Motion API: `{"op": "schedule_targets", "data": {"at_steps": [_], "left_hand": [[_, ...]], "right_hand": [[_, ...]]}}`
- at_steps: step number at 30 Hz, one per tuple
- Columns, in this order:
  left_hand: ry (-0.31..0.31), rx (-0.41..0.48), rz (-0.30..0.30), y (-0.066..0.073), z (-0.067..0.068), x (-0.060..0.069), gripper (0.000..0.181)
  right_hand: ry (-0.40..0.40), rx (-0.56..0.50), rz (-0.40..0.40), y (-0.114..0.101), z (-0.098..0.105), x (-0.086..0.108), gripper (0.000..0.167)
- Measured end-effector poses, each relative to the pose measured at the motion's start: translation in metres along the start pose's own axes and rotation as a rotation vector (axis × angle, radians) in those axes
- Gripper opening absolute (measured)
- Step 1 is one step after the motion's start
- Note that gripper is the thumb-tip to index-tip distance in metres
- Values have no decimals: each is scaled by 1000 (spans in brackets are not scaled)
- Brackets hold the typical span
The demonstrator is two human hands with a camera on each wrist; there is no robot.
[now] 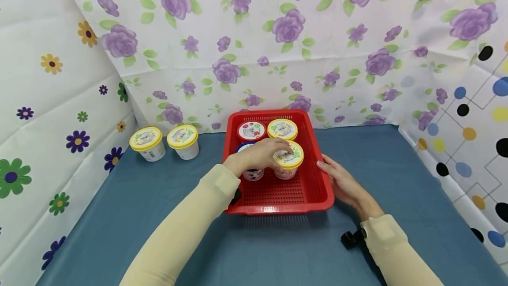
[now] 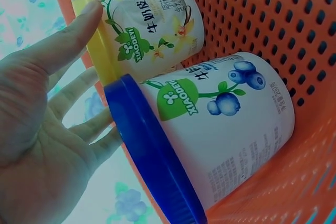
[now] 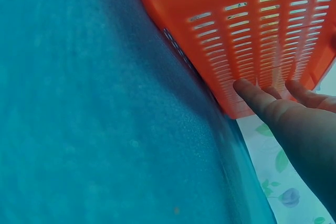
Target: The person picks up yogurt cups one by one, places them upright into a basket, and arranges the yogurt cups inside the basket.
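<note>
A red plastic basket holds several ice-cream-style tubs. My left hand reaches over its left side and grips the yellow-lidded tub at the lid. In the left wrist view, the thumb lies on that yellow lid. Beside it leans a blue-lidded tub with blueberries printed on it, partly hidden under my hand in the head view. My right hand holds the basket's right side near the rim, with fingers against the outside of the slotted wall.
Behind, in the basket, stand a red-lidded tub and another yellow-lidded tub. Two yellow-lidded tubs, a left one and a right one, stand on the blue tablecloth. Flowered sheets hang around the table.
</note>
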State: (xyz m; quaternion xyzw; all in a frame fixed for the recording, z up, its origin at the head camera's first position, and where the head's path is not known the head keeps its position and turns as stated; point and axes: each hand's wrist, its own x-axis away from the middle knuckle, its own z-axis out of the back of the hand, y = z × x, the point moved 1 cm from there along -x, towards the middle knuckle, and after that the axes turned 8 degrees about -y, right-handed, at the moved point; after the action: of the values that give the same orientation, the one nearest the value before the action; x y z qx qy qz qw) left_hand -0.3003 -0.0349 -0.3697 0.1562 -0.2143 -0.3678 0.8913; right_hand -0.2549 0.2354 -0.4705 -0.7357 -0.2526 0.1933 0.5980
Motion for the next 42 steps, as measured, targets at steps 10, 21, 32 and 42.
{"op": "schedule_targets", "data": {"at_steps": [10, 21, 32, 42], "left_hand": [[45, -15, -16, 5, 16, -2, 62], [88, 37, -25, 0, 19, 10, 56], [202, 125, -46, -6, 27, 31, 55], [346, 228, -80, -16, 47, 56, 52]], "right_hand": [[18, 11, 28, -10, 7, -1, 61], [17, 4, 17, -4, 5, -1, 63], [4, -12, -1, 3, 1, 0, 59], [10, -8, 2, 2, 0, 0, 59]]}}
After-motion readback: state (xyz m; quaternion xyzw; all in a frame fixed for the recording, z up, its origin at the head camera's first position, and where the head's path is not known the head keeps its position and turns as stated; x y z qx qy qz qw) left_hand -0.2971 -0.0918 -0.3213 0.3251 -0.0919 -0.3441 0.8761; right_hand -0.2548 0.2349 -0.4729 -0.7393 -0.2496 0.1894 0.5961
